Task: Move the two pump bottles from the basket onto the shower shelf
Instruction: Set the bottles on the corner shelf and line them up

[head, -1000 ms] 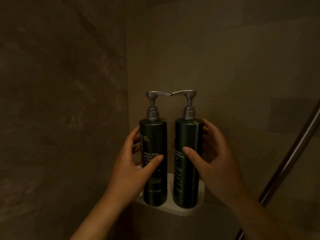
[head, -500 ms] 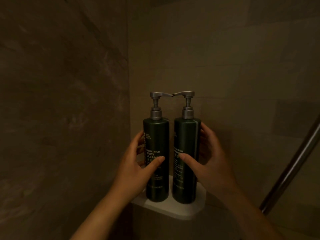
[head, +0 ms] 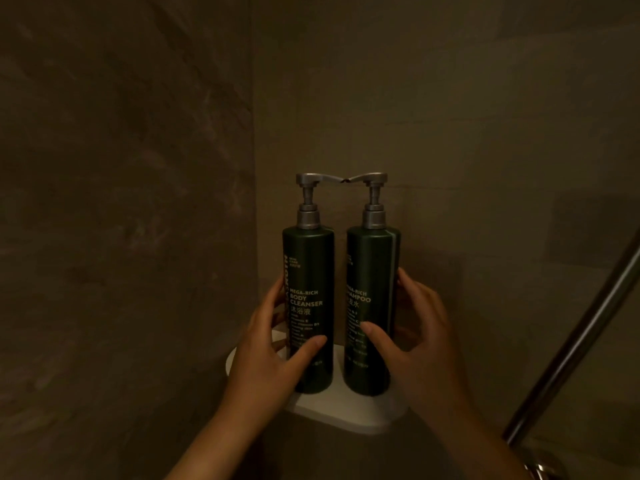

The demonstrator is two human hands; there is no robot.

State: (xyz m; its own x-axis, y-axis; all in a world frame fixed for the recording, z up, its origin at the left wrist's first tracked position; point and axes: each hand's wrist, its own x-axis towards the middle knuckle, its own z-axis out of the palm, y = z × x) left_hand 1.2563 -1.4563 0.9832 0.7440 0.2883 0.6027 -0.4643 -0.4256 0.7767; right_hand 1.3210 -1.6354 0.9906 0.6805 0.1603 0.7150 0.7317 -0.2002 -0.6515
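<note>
Two dark green pump bottles with grey pump heads stand upright side by side on a white corner shelf [head: 349, 414]. The left one is the body cleanser bottle [head: 308, 271]; the right one is the shampoo bottle [head: 372, 268]. Their spouts point at each other and almost touch. My left hand [head: 273, 355] wraps the lower part of the body cleanser bottle, thumb on its front. My right hand [head: 419, 341] wraps the lower part of the shampoo bottle the same way. The basket is out of view.
The shelf sits in the corner of two dim brown tiled walls [head: 121, 202]. A slanted metal rail [head: 585, 344] runs up along the right edge, with a metal fitting [head: 540, 471] at its foot.
Both bottles now rest lower and a bit farther apart on the shelf. My hands have slid down the bottles, and the view has shifted slightly.
</note>
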